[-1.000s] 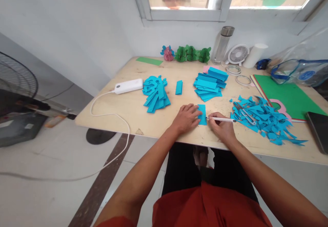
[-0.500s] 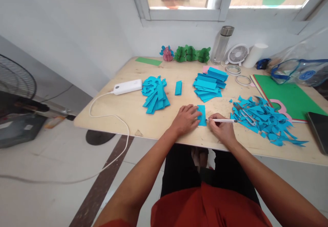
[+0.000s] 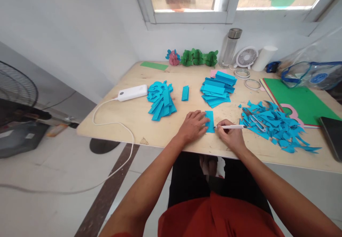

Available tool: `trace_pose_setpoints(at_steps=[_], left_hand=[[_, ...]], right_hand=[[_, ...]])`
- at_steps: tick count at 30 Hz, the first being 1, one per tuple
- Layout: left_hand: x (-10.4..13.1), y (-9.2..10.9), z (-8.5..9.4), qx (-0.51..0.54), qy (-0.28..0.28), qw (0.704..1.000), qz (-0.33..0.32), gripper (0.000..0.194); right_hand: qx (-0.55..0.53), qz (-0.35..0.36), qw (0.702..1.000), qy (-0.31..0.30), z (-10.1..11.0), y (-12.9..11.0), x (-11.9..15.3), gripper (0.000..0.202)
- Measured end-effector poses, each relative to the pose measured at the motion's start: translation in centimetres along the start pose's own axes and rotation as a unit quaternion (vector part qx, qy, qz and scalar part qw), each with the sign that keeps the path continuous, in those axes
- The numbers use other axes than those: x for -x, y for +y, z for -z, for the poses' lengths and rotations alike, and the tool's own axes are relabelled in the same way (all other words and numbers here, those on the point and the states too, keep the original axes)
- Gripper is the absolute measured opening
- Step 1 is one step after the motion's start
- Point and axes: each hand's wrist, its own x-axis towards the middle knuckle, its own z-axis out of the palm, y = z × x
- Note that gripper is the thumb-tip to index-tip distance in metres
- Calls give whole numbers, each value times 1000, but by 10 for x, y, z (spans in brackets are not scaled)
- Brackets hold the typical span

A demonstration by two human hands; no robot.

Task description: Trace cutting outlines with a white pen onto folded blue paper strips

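Note:
A small blue paper rectangle (image 3: 210, 123) lies on the table near its front edge. My left hand (image 3: 192, 125) rests flat with fingers stretched, its fingertips on the paper's left side. In my right hand (image 3: 230, 135) a white pen (image 3: 233, 126) is pinched, held almost level, its tip at the paper's right edge. Ahead of my hands is a stack of folded blue paper pieces (image 3: 216, 89). A single folded blue piece (image 3: 185, 93) lies left of that stack. Further left is a pile of blue strips and cut-out shapes (image 3: 162, 99).
Blue paper scraps (image 3: 278, 124) are heaped to the right, with scissors (image 3: 257, 120) on them. Behind lie green sheets (image 3: 299, 99), tape rolls (image 3: 252, 84), a small fan (image 3: 246, 57) and a glass bottle (image 3: 229, 48). A white power bank (image 3: 133, 92) trails its cable over the front edge.
The view has shifted very slightly. Both hands, the pen and the blue paper hold nearly the same places.

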Motion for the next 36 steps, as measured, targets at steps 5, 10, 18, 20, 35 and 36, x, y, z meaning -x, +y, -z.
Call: trace_pose_setpoints(at_steps=[5, 10, 18, 20, 35, 36], left_hand=[[0, 0, -1, -1, 1, 1000, -1, 29], [0, 0, -2, -3, 5, 1000, -4, 28], [1, -1, -3, -7, 15, 1000, -10, 27], [1, 0, -3, -4, 17, 1000, -6, 26], [0, 0, -2, -2, 2, 1000, 2, 28], [0, -1, -2, 2, 0, 1000, 3, 28]], right_hand=[[-4, 4, 1000, -2, 0, 1, 0, 13], [-8, 7, 1000, 2, 0, 0, 1, 11], [-40, 3, 999, 36, 1, 5, 0, 16], [-57, 7, 997, 42, 3, 5, 1, 21], [51, 137, 989, -22, 1, 12, 7, 26], [53, 138, 989, -21, 1, 12, 7, 26]])
